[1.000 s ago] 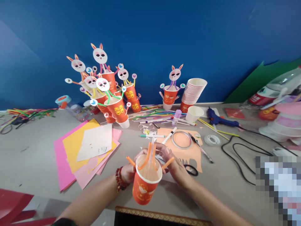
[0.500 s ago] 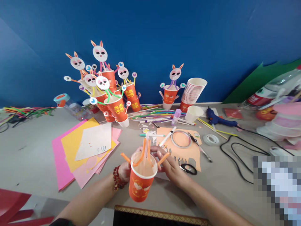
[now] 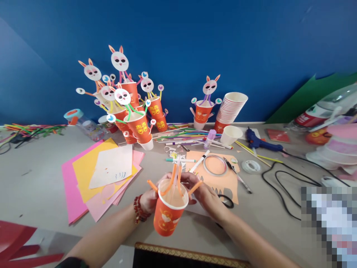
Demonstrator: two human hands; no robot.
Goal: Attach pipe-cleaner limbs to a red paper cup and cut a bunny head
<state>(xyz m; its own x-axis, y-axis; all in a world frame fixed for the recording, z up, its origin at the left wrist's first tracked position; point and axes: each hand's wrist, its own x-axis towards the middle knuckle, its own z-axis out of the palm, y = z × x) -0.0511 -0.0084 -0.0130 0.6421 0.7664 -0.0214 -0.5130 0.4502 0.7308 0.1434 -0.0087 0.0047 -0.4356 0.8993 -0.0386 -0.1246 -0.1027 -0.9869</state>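
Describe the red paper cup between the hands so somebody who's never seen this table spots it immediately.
Below the blue wall, find the wide grey table. Toward its near edge, between the left hand with its red bead bracelet and the right hand, is a white-rimmed red paper cup. Unlike the rabbit-faced red paper cups behind, it has orange straws but no rabbit face.
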